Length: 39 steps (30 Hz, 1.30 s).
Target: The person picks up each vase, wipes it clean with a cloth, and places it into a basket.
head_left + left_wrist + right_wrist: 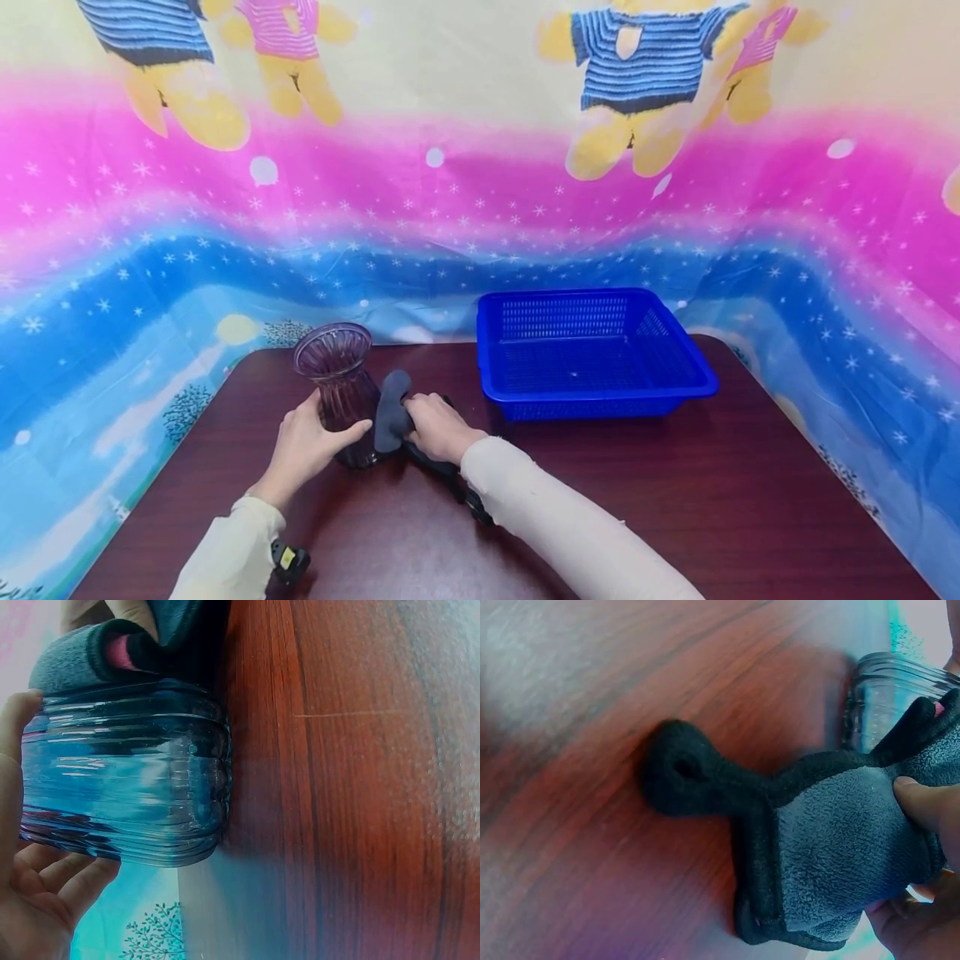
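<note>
A ribbed, purple-tinted glass vase [347,404] with a flared rim stands on the table, leaning slightly. My left hand [300,446] grips its body from the left, with the thumb across the near side. My right hand [441,429] pinches a grey cleaning cloth [392,412] and holds it against the vase's right side. In the left wrist view the folded cloth [79,660] touches the glass [127,772], and a bit of pink shows in its fold. The right wrist view shows the plush grey cloth [840,840] with black edging hanging below the fingers.
A blue plastic basket [600,400] with perforated walls stands at the back right of the dark reddish wooden table [675,508]. Behind the table hangs a colourful printed curtain [450,200]. Black wrist cameras [288,560] are strapped at the sleeves.
</note>
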Tool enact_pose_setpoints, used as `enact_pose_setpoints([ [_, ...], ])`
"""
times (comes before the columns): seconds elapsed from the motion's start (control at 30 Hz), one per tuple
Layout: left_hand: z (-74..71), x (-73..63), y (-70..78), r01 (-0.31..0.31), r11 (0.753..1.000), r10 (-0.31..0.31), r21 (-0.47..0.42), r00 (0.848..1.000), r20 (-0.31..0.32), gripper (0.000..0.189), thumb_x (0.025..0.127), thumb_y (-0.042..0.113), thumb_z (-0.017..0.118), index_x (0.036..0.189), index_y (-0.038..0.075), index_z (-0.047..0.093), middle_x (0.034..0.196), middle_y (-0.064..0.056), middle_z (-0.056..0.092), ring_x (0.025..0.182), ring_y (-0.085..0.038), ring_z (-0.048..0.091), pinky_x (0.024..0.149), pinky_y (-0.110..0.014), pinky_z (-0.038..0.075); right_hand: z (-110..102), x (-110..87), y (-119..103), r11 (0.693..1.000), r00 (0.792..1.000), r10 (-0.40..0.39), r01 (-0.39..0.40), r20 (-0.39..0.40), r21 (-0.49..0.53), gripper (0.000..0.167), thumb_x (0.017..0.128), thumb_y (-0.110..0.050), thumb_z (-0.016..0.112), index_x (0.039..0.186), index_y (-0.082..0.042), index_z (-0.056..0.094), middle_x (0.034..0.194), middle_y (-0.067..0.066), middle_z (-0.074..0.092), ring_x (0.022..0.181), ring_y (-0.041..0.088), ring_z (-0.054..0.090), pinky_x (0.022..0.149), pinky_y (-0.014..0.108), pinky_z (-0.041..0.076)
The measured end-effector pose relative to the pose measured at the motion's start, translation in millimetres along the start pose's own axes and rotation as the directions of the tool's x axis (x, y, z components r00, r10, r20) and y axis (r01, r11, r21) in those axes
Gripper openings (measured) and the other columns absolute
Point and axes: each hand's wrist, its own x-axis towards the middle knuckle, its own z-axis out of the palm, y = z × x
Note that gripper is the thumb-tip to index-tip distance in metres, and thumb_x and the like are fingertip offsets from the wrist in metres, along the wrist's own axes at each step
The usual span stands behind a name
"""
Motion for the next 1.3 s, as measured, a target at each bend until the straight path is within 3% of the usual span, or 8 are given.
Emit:
enact_pose_setpoints([
  [0.63, -1.3, -1.1, 4.5, 0.044, 0.999, -0.043, -0.005, 0.998, 0.044, 0.075, 0.082, 0.056, 0.077, 0.130, 0.002, 0.056, 0.122, -0.026, 0.069, 0.112, -0.045, 0.065, 0.095, -0.060, 0.051, 11.6, -8.6, 5.5, 0.998, 0.998, 0.014, -0.009, 0.061, -0.070, 0.012, 0.090, -0.016, 0.075, 0.099, -0.013, 0.068, 0.109, 0.005, 0.072, 0.103, 0.020, 0.066, 0.098, 0.031, 0.048],
  [1.07, -1.6, -2.5, 4.7, 0.048, 0.999, -0.048, 0.005, 0.998, 0.040, 0.074, 0.081, 0.055, 0.078, 0.128, 0.001, 0.056, 0.121, -0.027, 0.069, 0.112, -0.046, 0.065, 0.093, -0.059, 0.051, 8.2, -8.1, 4.1, 1.000, 0.999, 0.022, -0.021, 0.042, -0.016, 0.014, 0.091, -0.016, 0.072, 0.104, -0.011, 0.070, 0.107, 0.006, 0.072, 0.099, 0.022, 0.064, 0.092, 0.031, 0.050],
  [1.3, -0.7, -1.8, 4.4, 0.026, 1.000, -0.026, 0.008, 0.999, 0.019, 0.071, 0.081, 0.052, 0.079, 0.126, 0.001, 0.057, 0.118, -0.027, 0.070, 0.109, -0.046, 0.066, 0.091, -0.059, 0.052, -1.6, -5.3, -0.4, 1.000, 1.000, 0.000, 0.000, -0.010, -0.001, 0.015, 0.090, -0.017, 0.073, 0.104, -0.012, 0.070, 0.102, 0.005, 0.072, 0.095, 0.022, 0.065, 0.087, 0.031, 0.052],
])
